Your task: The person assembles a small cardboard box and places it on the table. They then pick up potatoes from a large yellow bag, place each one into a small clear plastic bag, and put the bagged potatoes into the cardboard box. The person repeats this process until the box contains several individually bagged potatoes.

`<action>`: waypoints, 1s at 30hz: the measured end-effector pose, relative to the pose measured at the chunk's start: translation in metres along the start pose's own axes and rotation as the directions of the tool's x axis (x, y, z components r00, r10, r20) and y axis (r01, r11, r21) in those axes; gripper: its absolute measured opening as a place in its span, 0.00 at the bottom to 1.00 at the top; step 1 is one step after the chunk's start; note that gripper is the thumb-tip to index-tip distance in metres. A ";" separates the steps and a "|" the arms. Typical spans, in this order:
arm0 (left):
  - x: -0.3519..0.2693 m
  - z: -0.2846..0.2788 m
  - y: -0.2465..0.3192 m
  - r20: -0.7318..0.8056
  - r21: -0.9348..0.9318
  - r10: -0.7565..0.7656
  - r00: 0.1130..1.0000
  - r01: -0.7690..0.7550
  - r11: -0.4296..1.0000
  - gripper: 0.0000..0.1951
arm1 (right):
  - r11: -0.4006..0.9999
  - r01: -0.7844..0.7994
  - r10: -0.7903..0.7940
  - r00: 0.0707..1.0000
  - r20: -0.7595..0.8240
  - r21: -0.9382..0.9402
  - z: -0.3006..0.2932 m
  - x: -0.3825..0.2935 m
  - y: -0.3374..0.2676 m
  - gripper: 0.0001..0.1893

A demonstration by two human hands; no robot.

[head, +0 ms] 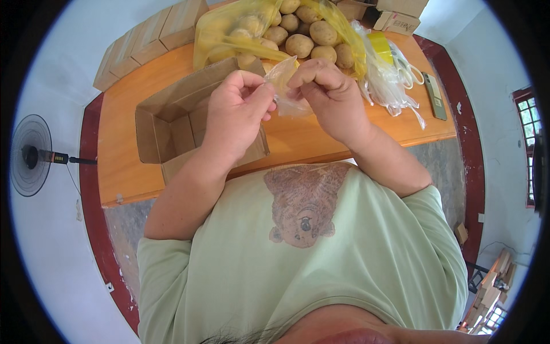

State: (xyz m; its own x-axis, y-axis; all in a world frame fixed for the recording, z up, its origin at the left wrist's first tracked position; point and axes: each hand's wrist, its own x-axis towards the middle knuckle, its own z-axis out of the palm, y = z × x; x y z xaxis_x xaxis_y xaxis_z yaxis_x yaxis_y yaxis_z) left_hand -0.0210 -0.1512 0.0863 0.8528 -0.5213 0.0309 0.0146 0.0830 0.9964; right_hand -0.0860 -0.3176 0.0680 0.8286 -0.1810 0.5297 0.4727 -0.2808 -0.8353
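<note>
Between my two hands is a small clear plastic bag (pixel 287 77), crumpled and held above the wooden table. My left hand (pixel 240 103) pinches one side of it with thumb and fingers. On the other side, the bent fingers of my right hand (pixel 331 92) grip the film. Below and beside my left forearm stands a cardboard box (pixel 172 116) with its top open; the part of the inside that shows holds nothing. Behind my hands lies a yellow plastic bag (pixel 215 41), its mouth spread wide around many potatoes (pixel 299 46).
Clear plastic bags (pixel 386 86) lie bunched to the right, with a yellow tape roll (pixel 380 46), white-handled scissors (pixel 406 71) and a phone (pixel 435 95). Closed cartons (pixel 146 36) line the table's (pixel 124 172) back left. More boxes (pixel 397 21) stand back right. A fan (pixel 32 155) is at left.
</note>
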 end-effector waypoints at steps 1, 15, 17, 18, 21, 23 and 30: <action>0.000 -0.001 0.000 0.002 -0.013 0.008 1.000 -0.008 1.000 0.06 | 0.991 0.083 -0.083 0.997 0.010 -0.100 -0.001 0.000 0.000 0.12; 0.001 -0.001 -0.003 -0.029 -0.033 0.008 1.000 -0.009 0.999 0.05 | 0.676 0.245 -0.202 0.969 0.145 -0.695 -0.001 -0.005 -0.012 0.22; 0.001 -0.003 -0.004 -0.023 -0.053 0.018 1.000 -0.020 0.998 0.05 | 0.603 0.288 -0.208 0.957 0.202 -0.744 -0.001 -0.006 -0.013 0.28; 0.001 -0.004 -0.004 -0.022 -0.063 0.022 1.000 -0.024 0.998 0.05 | 0.590 0.279 -0.184 0.960 0.210 -0.758 -0.001 -0.006 -0.014 0.29; 0.000 -0.003 0.001 -0.011 -0.244 -0.059 0.998 0.055 0.968 0.05 | 0.547 0.255 -0.110 0.966 0.234 -0.797 0.001 -0.007 -0.018 0.34; -0.001 -0.006 0.001 0.004 -0.264 -0.079 0.997 0.077 0.961 0.05 | 0.521 0.245 -0.058 0.966 0.252 -0.818 0.000 -0.008 -0.020 0.37; -0.010 -0.003 0.001 0.030 -0.108 0.084 0.996 -0.080 0.991 0.04 | 0.382 0.233 0.011 0.966 0.256 -0.894 -0.005 -0.007 -0.026 0.43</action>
State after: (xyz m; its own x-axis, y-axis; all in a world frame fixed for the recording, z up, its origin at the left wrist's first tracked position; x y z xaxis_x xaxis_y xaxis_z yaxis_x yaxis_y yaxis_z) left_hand -0.0279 -0.1439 0.0866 0.8349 -0.5380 0.1165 0.0028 0.2159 0.9764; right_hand -0.1055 -0.3139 0.0871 0.8829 0.0637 0.4651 0.1054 -0.9924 -0.0641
